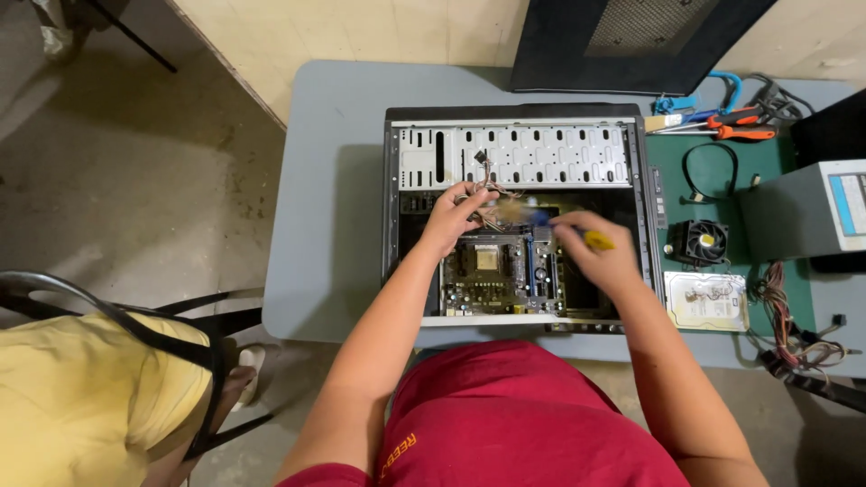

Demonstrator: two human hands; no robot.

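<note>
The right hand (600, 257) is curled shut around a screwdriver (577, 234) with a yellow and blue handle, over the middle of an open computer case (519, 216). The tool's long axis lies nearly level across the view: the yellow butt end sticks out to the right of the fist, and the blue part points left toward the other hand; its tip is blurred and cannot be made out. The left hand (458, 215) sits just beside it, fingers bent down into a bundle of thin wires (492, 194) near the upper edge of the motherboard (501, 271); whether it pinches the wires or only touches them cannot be told. The case lies on its side with its panel off, a dark frame around a pale perforated metal plate at the far end and the green-brown board at the near end. It rests on a grey table (334, 225). To the right, on a green mat (776, 176), lie a black cooler fan (699, 242), a silver hard drive (708, 300), a grey power supply (803, 212) and red-handled tools (744, 124). Beyond the table is a pale wall; the floor is bare concrete, with a yellow-seated chair (90, 379) at the left.
</note>
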